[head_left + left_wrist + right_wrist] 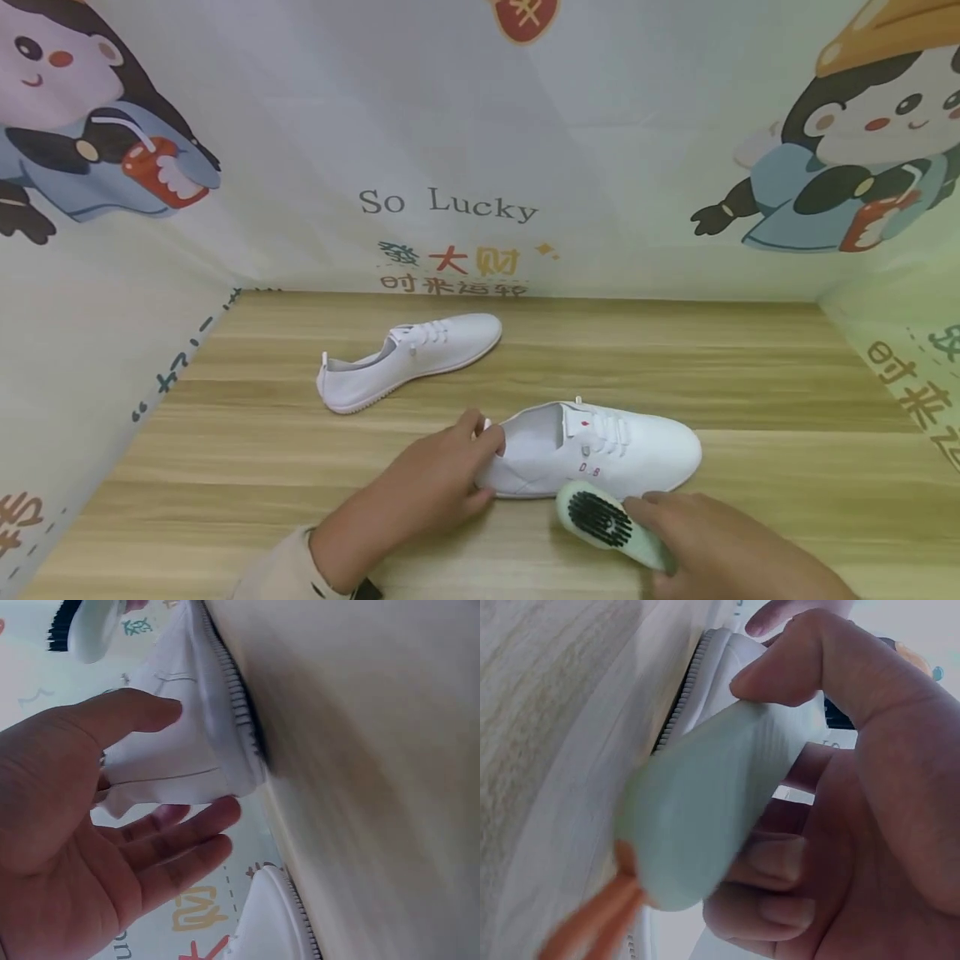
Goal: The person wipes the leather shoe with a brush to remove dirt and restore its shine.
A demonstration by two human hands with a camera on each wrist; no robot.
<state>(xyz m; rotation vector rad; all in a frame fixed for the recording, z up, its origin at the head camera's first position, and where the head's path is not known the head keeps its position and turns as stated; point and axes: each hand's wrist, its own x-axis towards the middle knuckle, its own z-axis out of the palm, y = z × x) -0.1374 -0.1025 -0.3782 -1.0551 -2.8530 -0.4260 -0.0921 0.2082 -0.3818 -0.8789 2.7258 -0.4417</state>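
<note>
My left hand (450,462) holds a white lace-up shoe (652,450) by the heel, thumb on the near side and fingers around the back. The shoe sits sole down with its toe to the right; small red letters mark its side. In the left wrist view the heel (161,761) lies between thumb and fingers. My right hand (720,542) grips a pale green scrub brush (651,546) by its handle. Its black bristles (600,517) face up and toward the head camera, just in front of the shoe's near side. The right wrist view shows an orange cord (600,915) at the handle's end.
A second white shoe (450,342) stands farther back on the left, toe pointing right. Both shoes are on a wood-grain surface (787,375). A pale printed backdrop (637,167) with cartoon figures and lettering encloses the back and both sides.
</note>
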